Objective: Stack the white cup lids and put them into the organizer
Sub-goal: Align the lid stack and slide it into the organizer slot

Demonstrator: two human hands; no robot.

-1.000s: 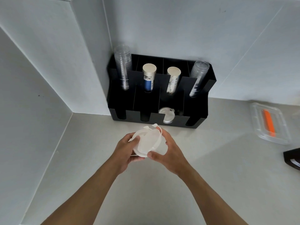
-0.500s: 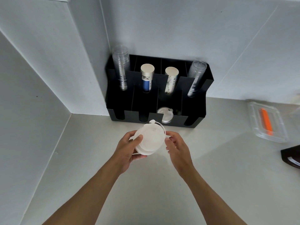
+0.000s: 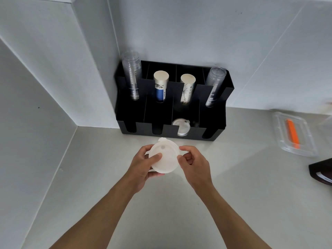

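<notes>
Both hands hold a stack of white lids [image 3: 164, 158] above the counter [image 3: 233, 194], just in front of the organizer [image 3: 212, 123]. Left hand [image 3: 143, 165] grips the stack from the left, thumb on the top lid, fingers curled under. Right hand [image 3: 195, 165] closes on the stack's right edge with thumb and fingertips. A lid tab sticks out at the stack's far side, toward the organizer.

Organizer is black, in the wall corner, back against the wall. Back row: clear cups [image 3: 132, 76] far left, blue-label paper cups [image 3: 160, 88], printed paper cups [image 3: 187, 89], clear cups again [image 3: 214, 85] far right. Front row: one lid [image 3: 181, 127] sits in the third slot from left; the other front slots look dark, contents unclear.

Nothing lies between the stack and the front slots.

Right side of the counter: clear tray [image 3: 294, 133] with an orange item [image 3: 292, 133] inside, well apart from the hands. Dark object [image 3: 321, 172] at the right edge, cut off by the frame
</notes>
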